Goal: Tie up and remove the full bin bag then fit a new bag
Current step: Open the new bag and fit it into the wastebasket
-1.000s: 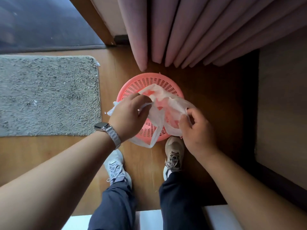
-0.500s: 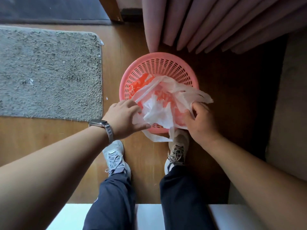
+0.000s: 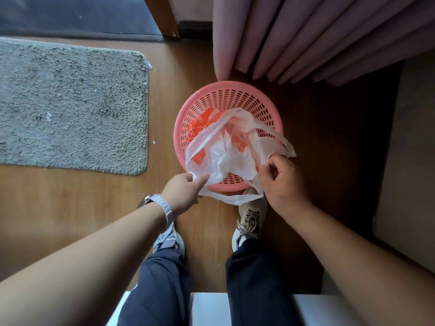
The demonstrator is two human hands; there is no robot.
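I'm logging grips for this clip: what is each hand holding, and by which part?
Both hold the white plastic bag over the pink basket: left hand pinches its near-left edge, right hand its near-right edge by the handle loop.

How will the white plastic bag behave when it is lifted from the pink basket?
The white plastic bag looks thin and crumpled, so it is probably floppy. Its loose handle sags, so it likely weighs little. The film may slip in either grip.

Bag (image 3: 226,158) in bin (image 3: 266,102), mat (image 3: 70,107) left
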